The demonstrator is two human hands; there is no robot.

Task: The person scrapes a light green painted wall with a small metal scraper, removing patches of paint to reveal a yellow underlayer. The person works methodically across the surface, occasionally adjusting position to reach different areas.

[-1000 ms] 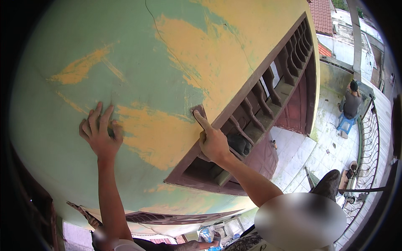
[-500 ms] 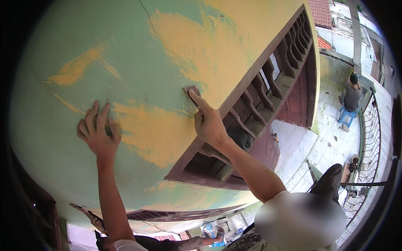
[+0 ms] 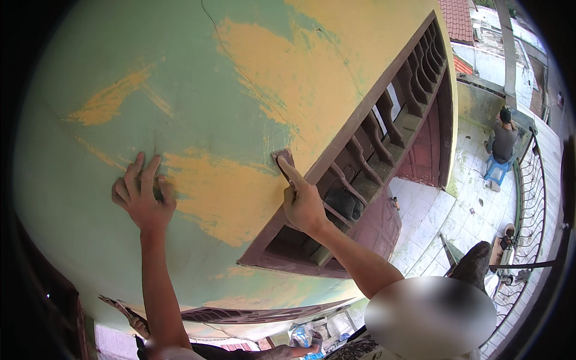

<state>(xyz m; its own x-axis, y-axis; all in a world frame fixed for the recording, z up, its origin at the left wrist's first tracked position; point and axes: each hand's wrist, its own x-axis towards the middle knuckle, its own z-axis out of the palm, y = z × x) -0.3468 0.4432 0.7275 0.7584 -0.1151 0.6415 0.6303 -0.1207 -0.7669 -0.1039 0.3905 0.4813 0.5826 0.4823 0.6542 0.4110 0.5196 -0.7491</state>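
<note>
My right hand (image 3: 305, 209) is closed around a flat scraper (image 3: 284, 159), with a finger stretched along its blade. The blade lies against the green wall (image 3: 204, 108), close to the brown window frame. Around it, the wall shows rough yellow patches (image 3: 228, 201) where the green paint is scraped or worn thin. My left hand (image 3: 147, 201) rests on the wall farther left, fingers spread, with no tool in it. It sits at the left end of the lower yellow patch.
A brown wooden vent grille (image 3: 372, 153) with curved slats borders the wall. Thin cracks run down the upper wall. Beyond, a person (image 3: 503, 144) sits on a blue stool (image 3: 496, 171) on a tiled floor (image 3: 423, 222). A curved metal railing (image 3: 543, 198) stands at the right.
My right hand and the scraper have moved down and slightly right along the wall, toward the window frame. My left hand appears slightly lower, still spread on the wall.
</note>
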